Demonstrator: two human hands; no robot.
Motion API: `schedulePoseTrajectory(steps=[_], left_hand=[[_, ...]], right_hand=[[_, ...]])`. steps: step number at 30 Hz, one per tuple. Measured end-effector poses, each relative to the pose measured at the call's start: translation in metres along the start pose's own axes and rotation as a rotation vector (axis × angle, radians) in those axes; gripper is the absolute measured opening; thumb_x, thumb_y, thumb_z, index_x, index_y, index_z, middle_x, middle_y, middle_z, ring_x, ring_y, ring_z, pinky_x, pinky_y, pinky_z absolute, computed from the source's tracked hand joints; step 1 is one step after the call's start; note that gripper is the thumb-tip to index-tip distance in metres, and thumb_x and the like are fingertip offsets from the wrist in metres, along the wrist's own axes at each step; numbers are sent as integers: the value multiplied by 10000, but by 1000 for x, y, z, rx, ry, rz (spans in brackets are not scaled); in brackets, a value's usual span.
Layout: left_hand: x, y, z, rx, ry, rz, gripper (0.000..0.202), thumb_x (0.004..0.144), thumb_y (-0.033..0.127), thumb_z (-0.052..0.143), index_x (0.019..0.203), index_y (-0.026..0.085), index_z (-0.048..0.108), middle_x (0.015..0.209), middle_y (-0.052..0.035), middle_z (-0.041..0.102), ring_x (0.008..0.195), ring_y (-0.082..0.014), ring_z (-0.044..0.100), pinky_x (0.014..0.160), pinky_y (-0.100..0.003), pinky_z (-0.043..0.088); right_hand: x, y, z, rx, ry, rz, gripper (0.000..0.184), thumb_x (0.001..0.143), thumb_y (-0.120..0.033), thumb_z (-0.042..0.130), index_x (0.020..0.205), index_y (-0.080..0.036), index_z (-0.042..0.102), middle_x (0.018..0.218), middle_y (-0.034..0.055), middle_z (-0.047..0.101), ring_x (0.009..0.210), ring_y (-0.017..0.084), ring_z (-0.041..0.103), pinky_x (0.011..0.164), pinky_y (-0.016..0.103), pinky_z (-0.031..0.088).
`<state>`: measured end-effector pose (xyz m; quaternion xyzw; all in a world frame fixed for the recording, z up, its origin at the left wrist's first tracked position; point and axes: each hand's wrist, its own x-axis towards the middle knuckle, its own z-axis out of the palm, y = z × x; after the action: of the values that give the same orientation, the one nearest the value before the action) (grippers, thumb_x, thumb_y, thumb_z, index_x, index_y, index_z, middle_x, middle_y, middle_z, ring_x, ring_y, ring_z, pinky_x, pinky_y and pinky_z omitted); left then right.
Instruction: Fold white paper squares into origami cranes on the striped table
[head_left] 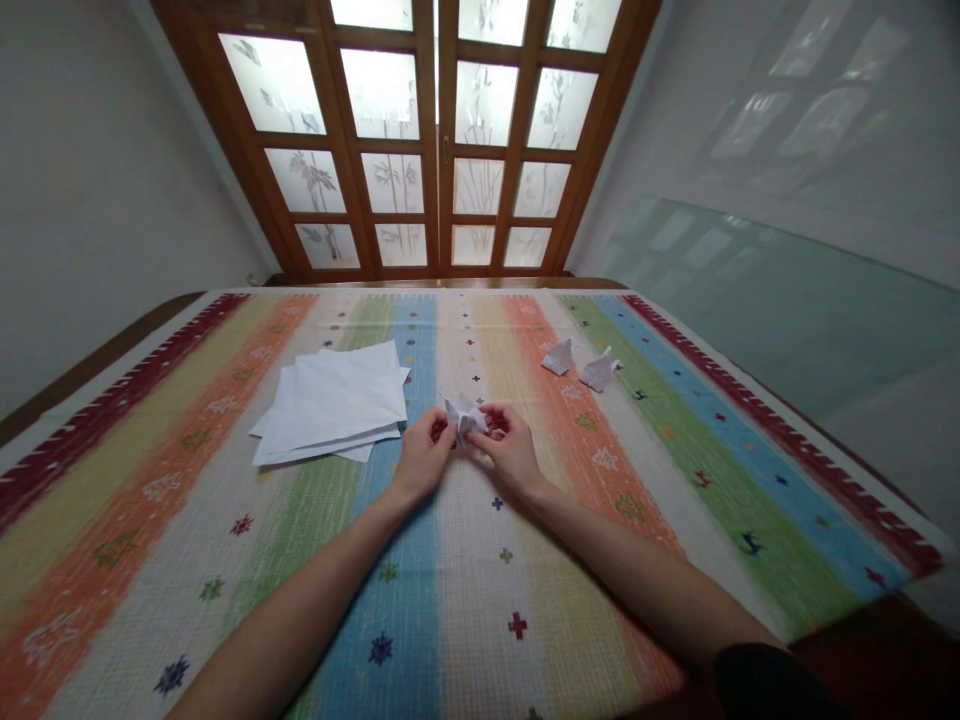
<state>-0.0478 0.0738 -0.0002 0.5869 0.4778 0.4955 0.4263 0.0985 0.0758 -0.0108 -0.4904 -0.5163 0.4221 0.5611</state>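
Observation:
Between my two hands, a small folded white paper figure point(465, 416) with pointed tips is held just above the striped cloth. My left hand point(427, 450) pinches its left side, fingers closed on the paper. From the right, my right hand point(511, 447) grips the other side between thumb and fingers. The undersides of the folds are hidden by my fingers. To the left of my hands lies a loose stack of white paper sheets point(341, 400). Two finished-looking folded paper figures, one point(558, 357) and another point(598, 370), stand farther back on the right.
A striped, patterned tablecloth point(300, 560) covers the table, whose wooden edge point(161, 310) shows at the far left. Beyond the table are wooden doors point(439, 150) with frosted panes. A pale glass panel point(787, 300) leans along the right wall.

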Motion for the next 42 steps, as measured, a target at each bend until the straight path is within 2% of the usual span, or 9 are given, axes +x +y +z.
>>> schedulePoseTrajectory(steps=[8,14,17,23,27,30,34,39,42], left_hand=[[-7,-2,5,28,-25,52,280,758,445,625,758,173,557,664,28,543,621,-126,499,601,-241,410],[-3,-5,3,-49,50,4,369,825,505,514,644,186,479,592,45,435,562,-107,393,536,-232,335],[-2,-7,2,-56,46,-15,382,831,503,508,619,192,443,573,50,399,540,-104,381,518,-234,322],[-8,-6,7,17,232,-12,280,794,405,604,939,195,488,787,13,563,625,-118,529,590,-236,424],[-12,-1,9,33,94,61,285,768,439,623,861,188,525,883,-35,598,751,-151,589,660,-263,473],[-11,0,10,1,46,37,308,715,415,689,846,177,543,947,-57,631,755,-154,606,687,-276,492],[-9,-4,9,-39,13,49,202,806,364,588,864,172,605,895,-55,675,808,-165,627,778,-301,493],[-8,-9,7,-4,82,163,130,763,308,642,735,181,657,1046,-83,670,946,-195,628,858,-337,484],[-10,-7,6,91,78,260,74,755,248,648,706,199,675,1016,-73,678,937,-192,628,887,-355,473]], right_hand=[[-7,2,-2,-71,-204,-78,210,723,-371,708,705,-189,606,616,-19,573,550,122,506,528,250,422],[-12,1,-1,5,-209,-169,196,715,-392,709,724,-210,636,903,38,591,758,151,580,659,281,510],[-12,4,-2,80,-291,-118,205,750,-408,669,733,-210,622,822,22,595,697,147,578,637,283,498],[-12,0,-4,-168,-89,-186,219,793,-388,639,672,-210,599,670,6,573,645,163,539,621,293,444],[-15,-6,-6,-212,-124,-352,267,889,-341,500,709,-213,651,766,42,615,748,180,579,697,317,469],[-16,-6,-6,-230,-137,-396,124,827,-287,583,811,-223,687,825,48,628,781,188,594,706,323,486],[-15,0,-4,-188,-74,-313,56,778,-267,637,747,-223,621,750,18,604,724,173,587,688,315,491],[-8,8,-2,69,-39,-145,405,651,-307,746,1001,-248,551,869,6,629,733,152,610,650,271,514],[-6,9,-4,43,-87,-114,329,642,-331,759,915,-236,601,871,16,660,721,165,618,642,286,514]])
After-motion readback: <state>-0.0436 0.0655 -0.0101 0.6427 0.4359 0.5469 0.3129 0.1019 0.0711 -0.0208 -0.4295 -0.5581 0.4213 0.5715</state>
